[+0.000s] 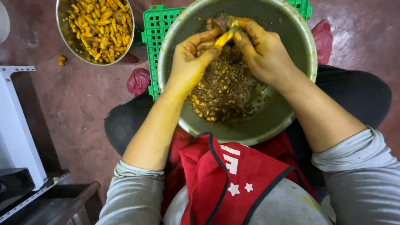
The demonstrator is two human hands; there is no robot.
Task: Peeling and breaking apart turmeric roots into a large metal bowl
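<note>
Over the metal bowl (291, 104), both hands (227, 52) pinch a yellow root (223, 38).

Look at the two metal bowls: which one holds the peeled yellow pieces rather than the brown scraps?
The smaller metal bowl on the floor at upper left; it is heaped with yellow pieces. The large bowl under both hands holds brown peelings.

Second steel bowl (62, 25) of peeled yellow roots, green plastic crate (155, 25), red apron (233, 175), white frame (16, 125), reddish floor (83, 96)

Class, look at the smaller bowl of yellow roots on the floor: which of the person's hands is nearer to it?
Left. The left hand works over the big bowl, closer to the smaller bowl; the right hand is farther away.
</note>
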